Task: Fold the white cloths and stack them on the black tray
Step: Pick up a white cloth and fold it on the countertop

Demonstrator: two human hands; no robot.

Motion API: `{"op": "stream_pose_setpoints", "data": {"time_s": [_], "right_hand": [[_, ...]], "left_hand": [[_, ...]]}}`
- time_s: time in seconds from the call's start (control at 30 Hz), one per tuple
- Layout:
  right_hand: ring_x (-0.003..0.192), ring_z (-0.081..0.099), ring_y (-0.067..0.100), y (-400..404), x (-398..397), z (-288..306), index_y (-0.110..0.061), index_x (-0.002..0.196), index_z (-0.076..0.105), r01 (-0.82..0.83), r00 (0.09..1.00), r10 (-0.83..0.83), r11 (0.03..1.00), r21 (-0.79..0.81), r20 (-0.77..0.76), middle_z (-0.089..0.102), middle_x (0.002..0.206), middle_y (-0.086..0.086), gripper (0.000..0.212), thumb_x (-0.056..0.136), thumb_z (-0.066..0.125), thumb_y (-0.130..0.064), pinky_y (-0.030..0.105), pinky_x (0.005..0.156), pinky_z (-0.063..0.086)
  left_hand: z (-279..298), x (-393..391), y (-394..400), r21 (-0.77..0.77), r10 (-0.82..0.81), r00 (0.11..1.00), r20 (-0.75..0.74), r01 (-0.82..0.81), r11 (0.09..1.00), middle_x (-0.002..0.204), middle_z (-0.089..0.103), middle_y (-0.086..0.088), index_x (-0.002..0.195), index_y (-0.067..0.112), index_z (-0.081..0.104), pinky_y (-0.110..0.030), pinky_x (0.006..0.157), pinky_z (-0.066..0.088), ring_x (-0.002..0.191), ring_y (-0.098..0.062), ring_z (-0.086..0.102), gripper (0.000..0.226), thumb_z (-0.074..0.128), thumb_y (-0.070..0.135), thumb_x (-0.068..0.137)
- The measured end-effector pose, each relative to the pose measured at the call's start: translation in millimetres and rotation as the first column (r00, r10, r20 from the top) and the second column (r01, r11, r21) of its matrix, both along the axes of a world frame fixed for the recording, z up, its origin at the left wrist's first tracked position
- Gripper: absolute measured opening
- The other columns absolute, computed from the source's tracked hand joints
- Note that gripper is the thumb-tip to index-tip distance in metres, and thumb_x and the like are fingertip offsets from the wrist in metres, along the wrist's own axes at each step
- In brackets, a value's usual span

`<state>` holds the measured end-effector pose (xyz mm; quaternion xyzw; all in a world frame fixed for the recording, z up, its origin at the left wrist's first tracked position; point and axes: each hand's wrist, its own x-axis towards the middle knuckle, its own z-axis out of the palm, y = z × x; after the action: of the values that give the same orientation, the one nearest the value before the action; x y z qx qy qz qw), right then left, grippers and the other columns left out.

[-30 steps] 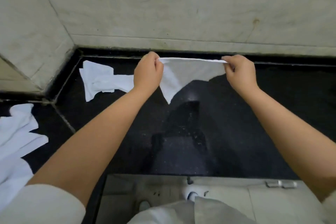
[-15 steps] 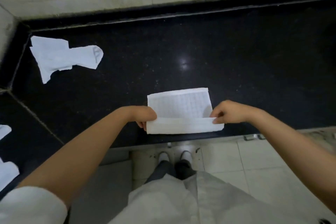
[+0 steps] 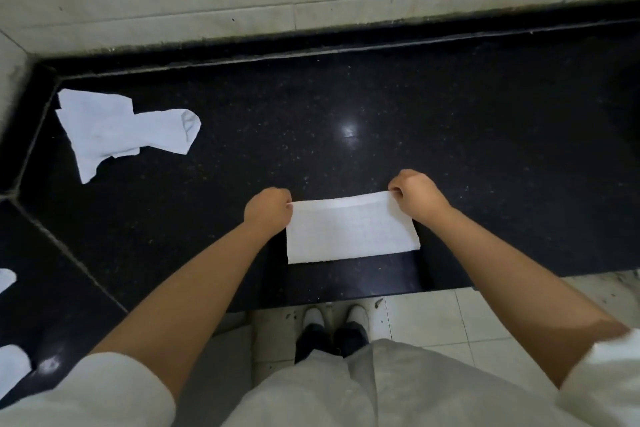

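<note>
Pinched the folded white cloth (image 3: pixel 351 231) at its far corners, left hand (image 3: pixel 267 211) and right hand (image 3: pixel 417 193), near the table (image 3: pixel 450 135) front edge. Looked light, limp; best taken by corners.

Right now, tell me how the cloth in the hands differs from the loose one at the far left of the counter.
The held cloth is a neat flat rectangle; the loose cloth is crumpled and irregular. The held cloth is pinched at its far corners by the left hand and right hand; nothing touches the loose cloth. The held cloth lies near the counter's front edge, the loose cloth by the back corner. Both are white.
</note>
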<state>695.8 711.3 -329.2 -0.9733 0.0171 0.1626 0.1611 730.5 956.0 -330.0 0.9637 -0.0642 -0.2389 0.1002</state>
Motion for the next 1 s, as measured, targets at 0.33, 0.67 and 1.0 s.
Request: {"op": "stream_pose_setpoints", "data": {"time_s": [0.33,0.67,1.0], "right_hand": [[0.121,0.041,0.028,-2.2,-7.9,-11.8,-0.012,0.131,0.046,-0.069,0.997,0.058,0.976,-0.207,-0.060,0.048,0.132,0.010,0.039,0.093,0.040,-0.009,0.035,0.097,0.035],[0.111,0.046,0.035,2.6,5.2,24.0,-0.004,0.106,0.064,0.087,0.991,-0.066,0.979,-0.186,0.117,0.056,0.112,0.018,0.027,0.087,0.044,-0.007,0.040,0.095,0.034],[0.070,0.065,0.035,-3.1,-29.8,4.9,-0.005,0.069,0.067,-0.002,0.834,0.070,0.992,-0.123,0.548,0.066,0.071,0.014,0.015,0.066,0.052,-0.002,0.038,0.076,0.046]], "left_hand": [[-19.9,-5.3,11.2,0.051,-0.165,0.984,0.066,0.162,0.985,0.119,0.055,-0.012,0.119,0.006,0.054,-0.033,0.082,0.047,0.105,-0.025,0.056,0.029,0.039,0.012,0.095],[22.1,11.1,8.6,-0.207,-0.042,0.996,0.075,0.057,0.977,0.096,0.062,-0.015,0.094,-0.001,0.063,-0.033,0.075,0.046,0.087,-0.027,0.058,0.017,0.060,0.009,0.080],[27.8,-4.3,32.6,-0.169,-0.200,0.827,0.525,0.332,0.928,0.074,0.066,-0.019,0.074,-0.002,0.064,-0.035,0.061,0.052,0.069,-0.032,0.064,0.011,0.054,0.000,0.070]]}}
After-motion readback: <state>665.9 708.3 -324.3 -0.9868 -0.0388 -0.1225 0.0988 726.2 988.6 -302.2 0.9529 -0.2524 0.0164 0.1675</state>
